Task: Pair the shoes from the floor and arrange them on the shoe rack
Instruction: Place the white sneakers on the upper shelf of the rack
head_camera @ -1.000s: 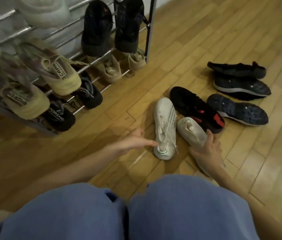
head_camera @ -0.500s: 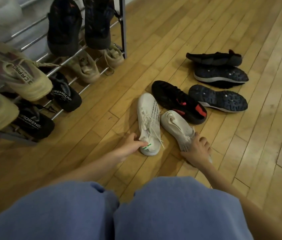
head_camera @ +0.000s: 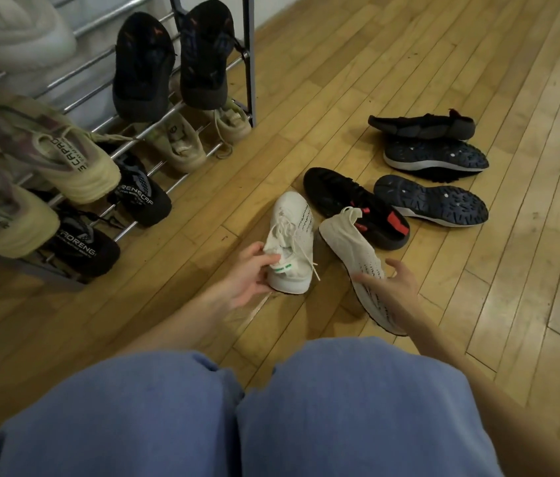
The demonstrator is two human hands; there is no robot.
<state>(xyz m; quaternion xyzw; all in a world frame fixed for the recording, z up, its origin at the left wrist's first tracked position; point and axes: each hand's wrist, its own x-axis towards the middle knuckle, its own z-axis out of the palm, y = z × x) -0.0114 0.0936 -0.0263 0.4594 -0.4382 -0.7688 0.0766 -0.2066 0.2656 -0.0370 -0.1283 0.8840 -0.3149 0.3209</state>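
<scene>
The left hand (head_camera: 249, 277) has its fingers (head_camera: 265, 261) curled on the heel of one white shoe (head_camera: 290, 235); the right hand (head_camera: 393, 287) grips its mate (head_camera: 351, 249) from beneath, fingers curled up round it. Pairing looks under way on the floor (head_camera: 340, 98). Next, probably, both go to the rack (head_camera: 249, 56), far beyond the left fingers.

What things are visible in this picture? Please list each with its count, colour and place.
white sneakers: 2, white, on the floor by the hands
black shoe with red accents: 1, behind the white pair
dark shoes: 3, dark blue and black, floor at right, two sole-up
shoe rack: 1, metal, at left
shoes on the rack: several pairs, black, beige, pale
wooden floor: light brown
blue trousers: bottom, over the knees
left hand: grips the left white sneaker's heel
right hand: holds the right white sneaker
</scene>
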